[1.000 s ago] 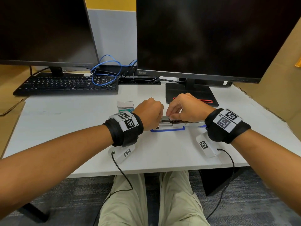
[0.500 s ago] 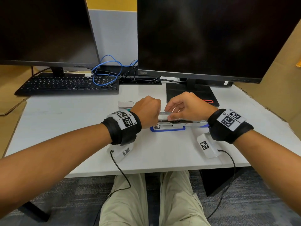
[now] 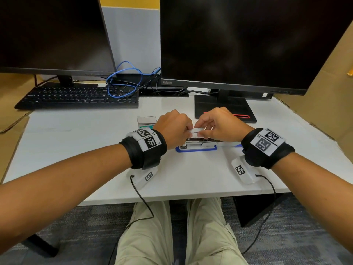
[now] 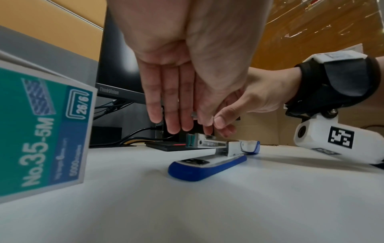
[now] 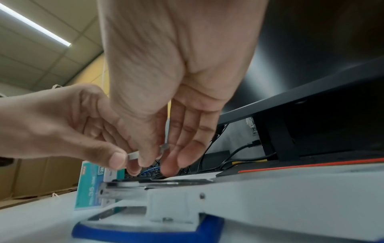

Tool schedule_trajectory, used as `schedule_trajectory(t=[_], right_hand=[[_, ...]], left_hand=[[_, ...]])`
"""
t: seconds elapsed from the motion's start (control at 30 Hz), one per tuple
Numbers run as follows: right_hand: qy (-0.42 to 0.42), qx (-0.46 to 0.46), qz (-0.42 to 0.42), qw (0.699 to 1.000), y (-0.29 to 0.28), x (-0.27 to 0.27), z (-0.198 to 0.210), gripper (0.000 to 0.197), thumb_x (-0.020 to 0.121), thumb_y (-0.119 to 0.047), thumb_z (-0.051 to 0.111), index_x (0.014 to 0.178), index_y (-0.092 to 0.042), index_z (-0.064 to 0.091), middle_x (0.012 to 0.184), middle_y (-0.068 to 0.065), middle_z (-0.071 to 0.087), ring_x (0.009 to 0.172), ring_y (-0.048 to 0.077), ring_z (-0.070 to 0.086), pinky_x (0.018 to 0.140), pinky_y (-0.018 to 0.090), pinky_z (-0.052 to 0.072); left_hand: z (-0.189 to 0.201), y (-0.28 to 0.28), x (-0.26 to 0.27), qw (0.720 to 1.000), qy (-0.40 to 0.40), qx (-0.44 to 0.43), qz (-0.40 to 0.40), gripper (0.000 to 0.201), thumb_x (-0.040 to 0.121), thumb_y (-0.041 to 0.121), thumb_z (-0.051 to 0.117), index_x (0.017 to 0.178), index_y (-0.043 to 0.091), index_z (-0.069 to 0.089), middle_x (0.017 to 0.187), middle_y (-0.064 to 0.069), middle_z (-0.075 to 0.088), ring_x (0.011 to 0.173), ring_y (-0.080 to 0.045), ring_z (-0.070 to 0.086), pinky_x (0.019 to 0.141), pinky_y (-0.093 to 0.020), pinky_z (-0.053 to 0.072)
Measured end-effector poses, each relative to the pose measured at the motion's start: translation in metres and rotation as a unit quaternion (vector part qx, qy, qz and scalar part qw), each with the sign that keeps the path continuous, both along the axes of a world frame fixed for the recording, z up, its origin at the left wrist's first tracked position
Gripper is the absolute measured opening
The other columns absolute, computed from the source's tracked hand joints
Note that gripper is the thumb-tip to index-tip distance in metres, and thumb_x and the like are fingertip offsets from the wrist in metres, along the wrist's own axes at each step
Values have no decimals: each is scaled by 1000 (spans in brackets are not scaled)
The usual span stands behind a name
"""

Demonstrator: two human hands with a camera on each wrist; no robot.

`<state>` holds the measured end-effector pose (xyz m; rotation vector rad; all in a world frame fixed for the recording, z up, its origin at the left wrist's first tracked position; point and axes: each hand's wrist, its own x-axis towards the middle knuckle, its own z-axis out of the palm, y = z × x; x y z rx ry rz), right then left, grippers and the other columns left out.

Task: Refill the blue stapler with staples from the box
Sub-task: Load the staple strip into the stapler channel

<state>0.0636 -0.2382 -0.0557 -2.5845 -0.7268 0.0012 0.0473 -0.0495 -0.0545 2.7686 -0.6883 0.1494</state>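
While the blue stapler (image 3: 198, 147) lay open at frame centre, long axis left-right, both the left hand (image 3: 174, 129) and right hand (image 3: 219, 125) pinched the staple strip (image 3: 197, 131) just above its channel, box (image 3: 146, 121) up-left.

Black wrist straps (image 3: 145, 150), white tagged cameras (image 3: 241, 172); khaki trousers (image 3: 145, 236)

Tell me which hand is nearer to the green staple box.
Left. The left hand is just right of the staple box, nearly against it; the right hand lies farther right, above the blue stapler.
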Motion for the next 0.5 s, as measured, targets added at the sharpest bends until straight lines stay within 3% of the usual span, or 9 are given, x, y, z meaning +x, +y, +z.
schedule_trajectory(t=[0.13,0.5], right_hand=[[-10,-63,2,998,0,-2,0,25,85,-24,73,108,-14,77,100,3,76,79,14,69,81,35,59],[19,-108,8,994,0,-1,5,20,82,-25,76,100,-17,80,84,-3,76,72,13,67,69,25,57]], left_hand=[[-2,-4,0,1000,29,11,3,26,86,33,65,103,18,77,95,-5,75,87,-22,66,82,-40,57],[-9,-9,5,998,63,7,6,15,82,25,66,91,17,76,94,-6,70,85,-23,63,78,-37,56]])
